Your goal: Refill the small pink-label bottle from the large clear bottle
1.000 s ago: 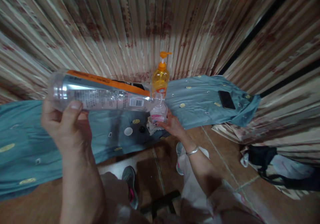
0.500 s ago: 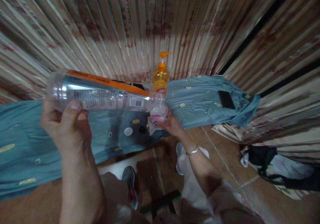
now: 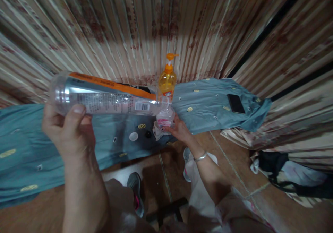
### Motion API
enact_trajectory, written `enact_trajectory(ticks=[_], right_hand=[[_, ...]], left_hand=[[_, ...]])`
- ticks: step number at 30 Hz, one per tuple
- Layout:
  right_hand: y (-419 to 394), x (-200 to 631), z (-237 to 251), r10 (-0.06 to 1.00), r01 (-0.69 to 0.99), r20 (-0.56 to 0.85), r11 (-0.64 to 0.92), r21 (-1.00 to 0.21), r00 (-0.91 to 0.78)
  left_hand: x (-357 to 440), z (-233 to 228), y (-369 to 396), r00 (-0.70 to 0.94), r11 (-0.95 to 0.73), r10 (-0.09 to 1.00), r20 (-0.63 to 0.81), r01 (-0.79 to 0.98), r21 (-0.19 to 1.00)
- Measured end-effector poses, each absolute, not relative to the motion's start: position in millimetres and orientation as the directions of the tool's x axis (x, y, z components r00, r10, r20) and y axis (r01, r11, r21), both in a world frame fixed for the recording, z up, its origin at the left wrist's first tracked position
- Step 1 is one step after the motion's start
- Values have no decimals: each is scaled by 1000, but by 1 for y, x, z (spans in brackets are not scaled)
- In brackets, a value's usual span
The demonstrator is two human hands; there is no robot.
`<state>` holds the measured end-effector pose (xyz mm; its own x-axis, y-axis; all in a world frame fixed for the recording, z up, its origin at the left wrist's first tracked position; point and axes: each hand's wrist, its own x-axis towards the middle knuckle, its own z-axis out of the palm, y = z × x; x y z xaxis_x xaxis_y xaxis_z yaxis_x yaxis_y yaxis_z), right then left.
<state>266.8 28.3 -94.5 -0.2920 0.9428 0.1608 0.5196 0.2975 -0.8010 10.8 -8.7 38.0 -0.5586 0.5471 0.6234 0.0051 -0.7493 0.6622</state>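
Left hand [image 3: 66, 125] grips big bottle [image 3: 104, 95] near base, tipped; light, thin-walled, slippery. Right hand [image 3: 179, 129] steadies small bottle [image 3: 165, 117].

Three bottles are showing: one large clear bottle [image 3: 104, 96] is lying tipped in the left hand's [image 3: 66, 129] fingers, one small clear bottle [image 3: 164, 117] is standing against the right hand's [image 3: 179, 130] fingertips, and one orange pump bottle [image 3: 167, 80] is standing just beyond those fingertips. Two loose caps are lying between the two sets of fingers: one white cap [image 3: 133, 136] and one dark cap [image 3: 147, 134]. One black phone [image 3: 235, 103] is lying well right of the right fingers. Two shoes are showing below, one grey shoe [image 3: 136, 195] and one white shoe [image 3: 186, 163].
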Motion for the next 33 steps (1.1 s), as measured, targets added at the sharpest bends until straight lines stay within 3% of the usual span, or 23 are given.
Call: enact_trajectory(ticks=[33], right_hand=[[28,267,-93,942,529,154,298,-794,-300]], left_hand=[[13,38,-8,-596,-713,543,591,44,700]])
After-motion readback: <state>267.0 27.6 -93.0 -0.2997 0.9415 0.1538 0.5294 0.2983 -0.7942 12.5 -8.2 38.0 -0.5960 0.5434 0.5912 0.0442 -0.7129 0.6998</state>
